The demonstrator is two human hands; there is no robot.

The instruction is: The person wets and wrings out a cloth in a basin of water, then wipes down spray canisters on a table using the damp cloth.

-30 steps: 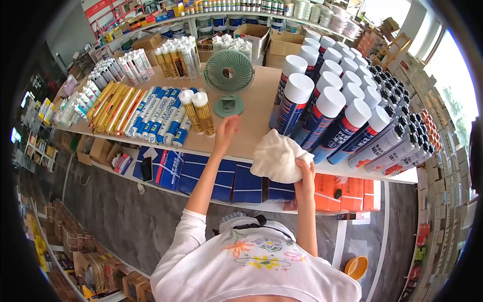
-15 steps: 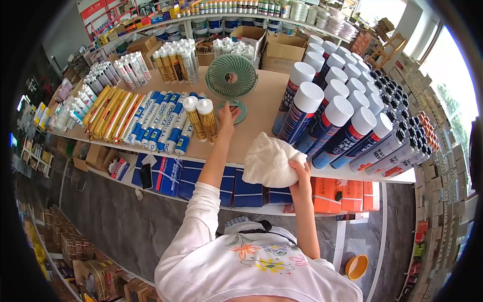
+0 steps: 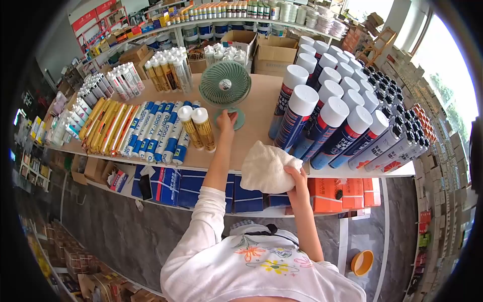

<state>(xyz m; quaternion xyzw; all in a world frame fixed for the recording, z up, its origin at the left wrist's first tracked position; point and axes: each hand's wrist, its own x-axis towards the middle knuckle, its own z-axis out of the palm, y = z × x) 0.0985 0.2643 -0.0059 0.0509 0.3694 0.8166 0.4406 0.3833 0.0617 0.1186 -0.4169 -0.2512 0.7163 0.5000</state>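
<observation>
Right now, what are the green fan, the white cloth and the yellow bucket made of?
The green fan: probably matte plastic, given its even colour and thin moulded slats.
The white cloth: soft fabric, likely cotton, as it bunches and folds.
The yellow bucket: perhaps smooth plastic, from its even colour.

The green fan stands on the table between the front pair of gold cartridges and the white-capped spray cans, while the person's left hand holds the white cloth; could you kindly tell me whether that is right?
Not quite: the head view shows the white cloth in the right hand, while the left hand is at the base of the green fan. The rest stands.
</observation>
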